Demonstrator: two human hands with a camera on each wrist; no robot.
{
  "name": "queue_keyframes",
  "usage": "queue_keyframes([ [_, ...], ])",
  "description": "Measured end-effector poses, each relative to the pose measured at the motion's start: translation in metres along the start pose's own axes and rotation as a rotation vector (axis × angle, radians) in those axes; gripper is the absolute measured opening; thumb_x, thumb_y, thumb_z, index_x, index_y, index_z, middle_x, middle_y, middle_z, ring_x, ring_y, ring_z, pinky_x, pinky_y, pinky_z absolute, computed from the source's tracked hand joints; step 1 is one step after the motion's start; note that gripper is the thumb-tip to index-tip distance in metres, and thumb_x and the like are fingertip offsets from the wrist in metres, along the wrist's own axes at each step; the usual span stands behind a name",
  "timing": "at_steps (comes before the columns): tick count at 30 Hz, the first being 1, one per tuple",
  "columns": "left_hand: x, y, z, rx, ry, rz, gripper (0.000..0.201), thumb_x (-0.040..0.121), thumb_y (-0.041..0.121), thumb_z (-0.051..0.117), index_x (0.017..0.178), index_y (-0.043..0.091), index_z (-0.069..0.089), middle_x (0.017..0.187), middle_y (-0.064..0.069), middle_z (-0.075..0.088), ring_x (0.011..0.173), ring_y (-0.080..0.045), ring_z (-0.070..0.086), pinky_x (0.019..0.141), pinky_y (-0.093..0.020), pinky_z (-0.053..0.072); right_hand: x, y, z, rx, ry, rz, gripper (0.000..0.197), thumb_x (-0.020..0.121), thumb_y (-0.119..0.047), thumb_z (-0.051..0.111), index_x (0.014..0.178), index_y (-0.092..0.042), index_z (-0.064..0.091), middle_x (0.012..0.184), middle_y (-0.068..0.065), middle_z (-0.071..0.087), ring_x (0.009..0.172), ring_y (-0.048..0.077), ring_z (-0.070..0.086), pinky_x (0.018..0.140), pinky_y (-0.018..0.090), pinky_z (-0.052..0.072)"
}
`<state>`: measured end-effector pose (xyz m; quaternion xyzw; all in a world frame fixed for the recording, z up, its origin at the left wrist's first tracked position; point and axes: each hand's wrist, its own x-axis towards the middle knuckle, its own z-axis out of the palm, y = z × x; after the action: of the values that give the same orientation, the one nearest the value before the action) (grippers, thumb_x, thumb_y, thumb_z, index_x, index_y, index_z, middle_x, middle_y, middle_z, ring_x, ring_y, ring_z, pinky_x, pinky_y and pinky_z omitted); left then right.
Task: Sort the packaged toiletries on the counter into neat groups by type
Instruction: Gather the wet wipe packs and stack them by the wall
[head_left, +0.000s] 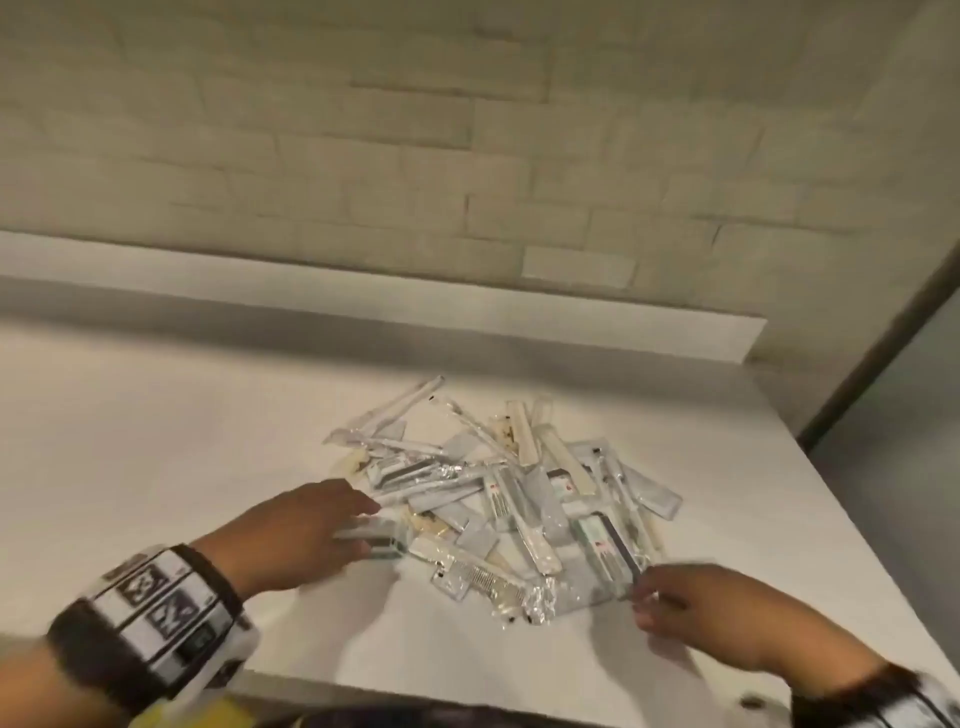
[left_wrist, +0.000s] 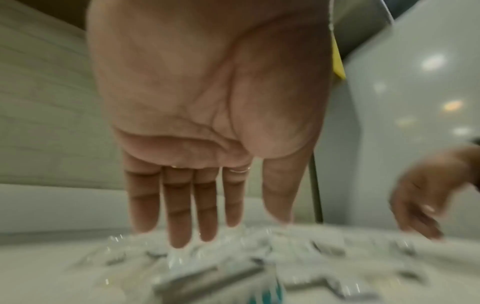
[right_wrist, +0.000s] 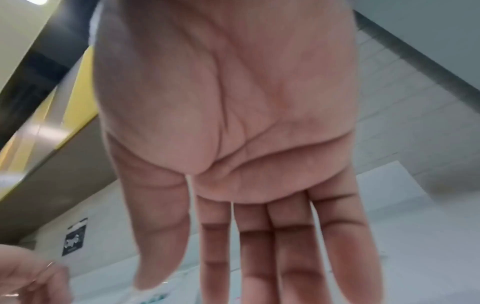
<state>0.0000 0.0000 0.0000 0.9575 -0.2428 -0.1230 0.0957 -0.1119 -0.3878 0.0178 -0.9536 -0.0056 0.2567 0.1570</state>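
Behind the work area rose a pale brick-pattern wall (head_left: 467, 156), with a low white upstand (head_left: 467, 312) along its foot. Below it lay the white counter (head_left: 156, 441), whose right edge fell away beside a dark vertical strip (head_left: 883, 353). A loose, unsorted heap of packaged toiletries (head_left: 498, 499) occupied the counter's centre-right, the clear and silver sachets overlapping at all angles. The left hand (head_left: 291, 530) reached over the heap's near-left edge, fingers straight and spread, tips on or just above the sachets, gripping nothing. The right hand (head_left: 727, 613) sat at the near-right edge, fingers extended, likewise holding nothing. A patterned band (head_left: 156, 608) circled the left wrist.
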Motion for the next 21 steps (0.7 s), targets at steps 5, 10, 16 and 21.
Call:
queue_keyframes([
  [5, 0.02, 0.014, 0.018, 0.195, -0.104, -0.048, 0.066, 0.079, 0.05, 0.062, 0.139, 0.035, 0.036, 0.131, 0.005, 0.041, 0.115, -0.018, 0.045, 0.094, -0.03, 0.042, 0.019, 0.004, -0.013, -0.079, 0.058, 0.093, 0.035, 0.084, -0.034, 0.065, 0.118, -0.039, 0.06, 0.118, -0.013, 0.057, 0.1, 0.007, 0.056, 0.083, 0.022, 0.046],
  [10, 0.027, 0.014, 0.026, 0.164, -0.096, -0.13, 0.067, 0.075, 0.045, 0.066, 0.134, 0.035, 0.034, 0.128, 0.005, 0.045, 0.11, -0.019, 0.051, 0.086, -0.031, 0.043, 0.04, -0.002, -0.007, -0.137, 0.101, 0.148, 0.04, 0.078, -0.053, 0.063, 0.11, -0.03, 0.056, 0.11, -0.005, 0.052, 0.091, 0.013, 0.057, 0.073, 0.028, 0.047],
  [16, 0.031, 0.015, 0.017, 0.184, -0.194, -0.128, 0.059, 0.079, 0.048, 0.059, 0.131, 0.028, 0.042, 0.122, 0.003, 0.044, 0.108, -0.018, 0.049, 0.084, -0.028, 0.042, 0.069, -0.02, 0.0, -0.141, 0.143, 0.16, 0.081, 0.067, -0.072, 0.062, 0.127, -0.023, 0.038, 0.109, -0.004, 0.061, 0.089, 0.016, 0.059, 0.07, 0.032, 0.048],
  [21, 0.032, 0.024, 0.002, -0.082, -0.094, -0.182, 0.059, 0.083, 0.043, 0.06, 0.132, 0.025, 0.033, 0.122, 0.0, 0.051, 0.095, -0.02, 0.056, 0.08, -0.032, 0.047, 0.078, -0.016, -0.01, -0.205, 0.055, 0.227, 0.059, 0.065, -0.025, 0.064, 0.12, -0.021, 0.043, 0.09, -0.006, 0.059, 0.079, 0.016, 0.06, 0.066, 0.03, 0.053],
])
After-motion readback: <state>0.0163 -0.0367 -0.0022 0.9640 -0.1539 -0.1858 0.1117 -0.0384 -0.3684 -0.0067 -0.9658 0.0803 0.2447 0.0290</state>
